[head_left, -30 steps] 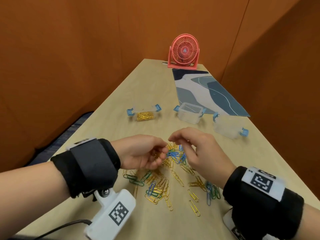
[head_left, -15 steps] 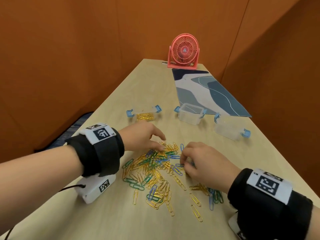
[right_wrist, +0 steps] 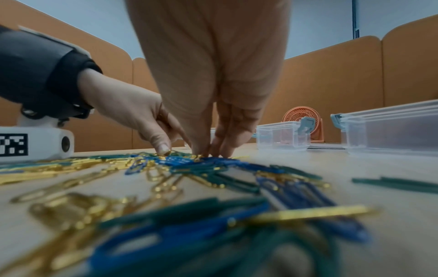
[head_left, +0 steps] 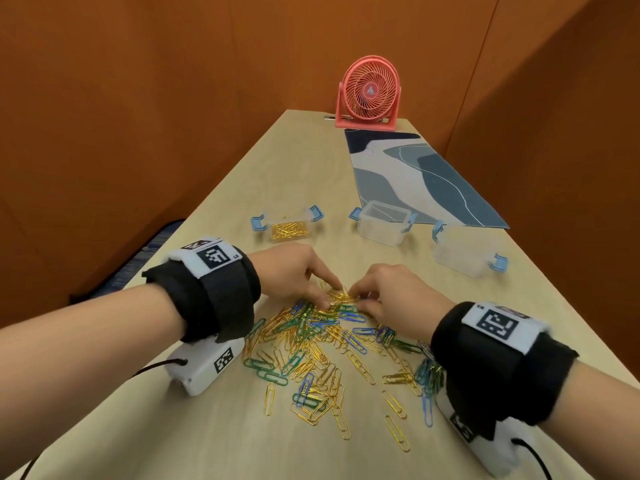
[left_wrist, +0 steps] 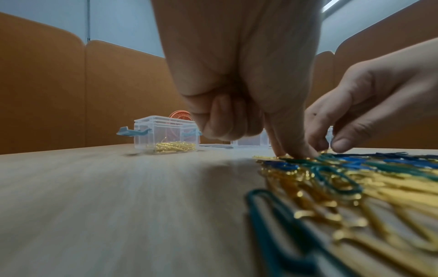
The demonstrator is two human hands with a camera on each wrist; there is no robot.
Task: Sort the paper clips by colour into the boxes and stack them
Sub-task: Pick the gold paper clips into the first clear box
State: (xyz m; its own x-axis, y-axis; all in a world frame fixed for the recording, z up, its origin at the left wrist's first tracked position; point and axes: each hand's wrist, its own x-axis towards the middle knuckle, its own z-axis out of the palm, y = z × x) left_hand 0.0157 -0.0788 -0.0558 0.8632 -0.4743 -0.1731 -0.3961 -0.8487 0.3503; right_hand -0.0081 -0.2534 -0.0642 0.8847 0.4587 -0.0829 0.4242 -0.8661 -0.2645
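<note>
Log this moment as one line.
both hands picking gold clips at pile | left box holds gold | other boxes unfilled

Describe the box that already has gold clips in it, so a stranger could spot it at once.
From the pink desk fan at the far end of the wooden table, come toward the row of three small clear plastic boxes. It is the leftmost clear box with blue latches, the only one showing gold paper clips inside.

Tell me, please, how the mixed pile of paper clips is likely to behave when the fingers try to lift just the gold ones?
The pile of paper clips lies overlapped, so gold ones will probably hook and drag blue or green neighbours. They are thin wire lying flat on the smooth table, so likely light, and they may slide rather than lift unless pinched by both hands' fingertips.
</note>
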